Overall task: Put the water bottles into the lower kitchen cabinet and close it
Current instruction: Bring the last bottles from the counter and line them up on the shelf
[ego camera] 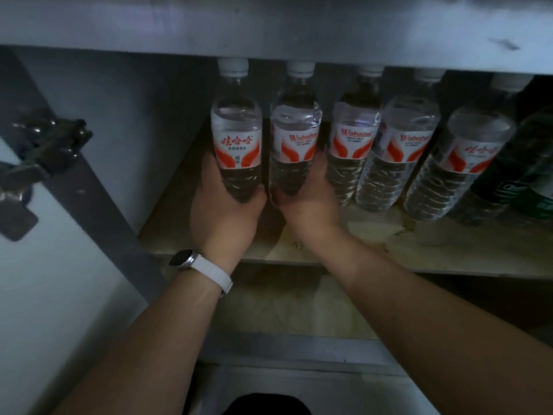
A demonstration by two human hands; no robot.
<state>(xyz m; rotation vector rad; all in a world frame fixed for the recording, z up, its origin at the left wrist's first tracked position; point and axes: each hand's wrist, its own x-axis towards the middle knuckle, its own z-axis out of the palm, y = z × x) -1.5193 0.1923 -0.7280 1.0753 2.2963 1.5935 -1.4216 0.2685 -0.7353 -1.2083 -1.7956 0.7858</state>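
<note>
Several clear water bottles with red-and-white labels and white caps stand in a row on the cabinet shelf. My left hand grips the lower part of the leftmost bottle. My right hand holds the base of the second bottle beside it. Both held bottles are upright and close together, at shelf level. Three more bottles stand free to the right, leaning a little in this wide view.
The open cabinet door with its metal hinge hangs at the left. A dark green bottle stands at the far right of the shelf. The countertop edge overhangs the bottle caps. A lower shelf lies below.
</note>
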